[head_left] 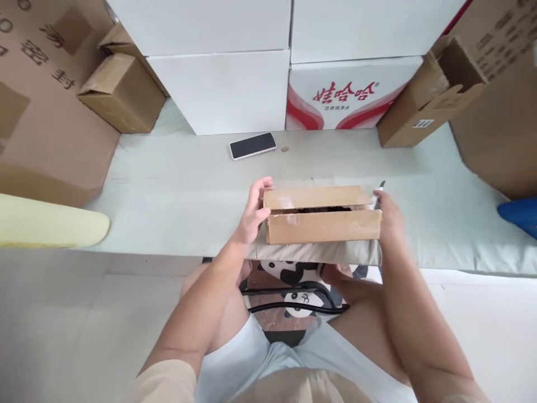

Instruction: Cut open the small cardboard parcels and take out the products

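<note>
A small cardboard box (324, 226) lies near the front edge of the cloth-covered surface. Its two top flaps stand slightly apart, and something dark shows through the slit between them. My left hand (253, 211) grips the box's left end, thumb at the front and fingers round the far corner. At the other end, my right hand (390, 215) is closed round a small knife (382, 184) and rests against the box's right side. The dark blade tip points up and away from me; most of the handle is hidden by the fingers.
A phone (253, 146) lies beyond the box, with a small brown scrap (285, 149) beside it. White cartons (241, 92) stand stacked behind. An open tall cardboard box (413, 112) stands at the right, a closed brown box (121, 92) at the left. A yellow roll (54, 221) lies left.
</note>
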{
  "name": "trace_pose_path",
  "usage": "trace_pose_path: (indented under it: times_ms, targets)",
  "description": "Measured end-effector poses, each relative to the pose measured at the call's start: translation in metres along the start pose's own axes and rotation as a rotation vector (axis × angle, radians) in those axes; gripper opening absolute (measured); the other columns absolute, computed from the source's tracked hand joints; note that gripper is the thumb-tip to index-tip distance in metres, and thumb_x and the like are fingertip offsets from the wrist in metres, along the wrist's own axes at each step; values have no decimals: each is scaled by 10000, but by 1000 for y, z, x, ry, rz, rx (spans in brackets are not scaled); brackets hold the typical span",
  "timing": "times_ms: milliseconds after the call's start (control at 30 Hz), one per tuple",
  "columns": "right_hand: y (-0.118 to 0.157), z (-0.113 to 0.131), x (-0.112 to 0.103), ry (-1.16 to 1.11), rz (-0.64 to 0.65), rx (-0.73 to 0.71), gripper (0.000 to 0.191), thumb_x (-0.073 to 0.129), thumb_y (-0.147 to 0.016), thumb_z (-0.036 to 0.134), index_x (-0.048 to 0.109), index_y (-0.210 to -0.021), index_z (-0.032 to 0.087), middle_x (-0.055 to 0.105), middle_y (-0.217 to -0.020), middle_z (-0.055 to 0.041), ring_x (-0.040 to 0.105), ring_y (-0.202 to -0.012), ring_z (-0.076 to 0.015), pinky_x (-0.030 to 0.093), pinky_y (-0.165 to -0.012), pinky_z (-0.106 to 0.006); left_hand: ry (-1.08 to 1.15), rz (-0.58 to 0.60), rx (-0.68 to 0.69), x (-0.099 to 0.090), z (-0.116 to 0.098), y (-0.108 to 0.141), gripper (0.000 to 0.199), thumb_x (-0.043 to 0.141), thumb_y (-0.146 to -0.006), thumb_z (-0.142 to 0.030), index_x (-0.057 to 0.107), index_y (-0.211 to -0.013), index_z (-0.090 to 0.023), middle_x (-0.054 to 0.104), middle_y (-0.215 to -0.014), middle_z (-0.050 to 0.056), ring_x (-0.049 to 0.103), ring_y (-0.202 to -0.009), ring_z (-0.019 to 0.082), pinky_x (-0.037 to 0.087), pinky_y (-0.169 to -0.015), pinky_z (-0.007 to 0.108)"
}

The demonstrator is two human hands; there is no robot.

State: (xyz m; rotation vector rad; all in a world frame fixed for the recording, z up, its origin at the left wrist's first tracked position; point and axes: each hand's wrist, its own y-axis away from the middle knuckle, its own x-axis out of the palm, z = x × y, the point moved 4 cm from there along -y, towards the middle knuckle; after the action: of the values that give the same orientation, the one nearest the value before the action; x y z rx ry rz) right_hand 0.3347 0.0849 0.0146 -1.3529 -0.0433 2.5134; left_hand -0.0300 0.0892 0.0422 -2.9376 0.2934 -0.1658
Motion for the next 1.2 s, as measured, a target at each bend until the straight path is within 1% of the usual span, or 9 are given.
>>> trace_pose_path:
  times_ms: [167,333,467,567,667,833,967,1033,1200]
  targets:
    - [-5,9,-3,-118,-101,9,398,554,-772,330,683,-1124,198,710,-1143,-154,656,-1097,-321,530,-936,-508,42,-213,9,-4,-5,-8,682,812,-674,-709,559,-1169,-314,576,-1259,67,615,-1211,272,535,-980,395]
    - [8,62,-20,-648,-134,-268,213,664,-860,447,687,-835,236,708,-869,-42,661,-872,-206,540,-854,-398,-198,-389,85,-1,-20,-4,590,691,-796,-755,488,-709,-207,561,-1096,59,633,-1149,256,511,-1009,421]
    - [27,94,-28,-685,-4,-597,411,535,-955,589,807,-869,293,711,-978,-59,621,-1033,-247,473,-994,-491,-404,-215,163,6,-33,1,681,407,-943,-773,655,-656,-207,507,-1323,85,547,-1298,277,417,-1169,480]
    - [35,98,-28,-615,65,-660,630,299,-1012,626,844,-914,327,655,-1143,-79,543,-1150,-283,416,-1064,-561,-485,-8,174,8,-38,5,830,214,-954,-796,749,-695,-218,385,-1534,64,387,-1444,322,369,-1227,509]
    - [40,97,-24,-587,62,-674,671,262,-1006,620,831,-844,304,606,-1151,-94,512,-1158,-304,396,-1069,-589,-521,1,218,5,-39,7,839,203,-944,-798,719,-632,-215,357,-1566,45,327,-1469,354,357,-1231,548]
    - [46,94,-25,-765,-277,-618,538,337,-982,579,643,-717,225,528,-1105,-94,554,-1001,-270,463,-930,-531,-440,-202,320,-7,-47,7,682,397,-944,-720,601,-541,-209,468,-1386,66,475,-1356,326,491,-1115,485]
    - [57,94,-24,-831,-404,-605,449,351,-979,525,565,-723,224,512,-1148,-84,569,-1077,-287,469,-987,-538,-546,-370,441,-5,-93,15,411,587,-926,-544,668,-669,-233,595,-1099,72,627,-1060,243,558,-947,431]
    - [66,97,-21,-817,-384,-640,457,335,-977,539,560,-734,225,486,-1171,-83,563,-1162,-313,466,-1032,-564,-691,-268,425,15,-129,15,269,624,-919,-406,668,-713,-239,621,-844,35,618,-803,185,552,-775,361]
    - [89,109,-16,-822,-349,-776,410,363,-958,544,567,-803,224,413,-1156,-90,555,-1225,-346,502,-1000,-578,-1173,722,-165,105,-162,-10,339,529,-899,-324,608,-583,-231,594,-561,-10,516,-519,156,408,-567,319]
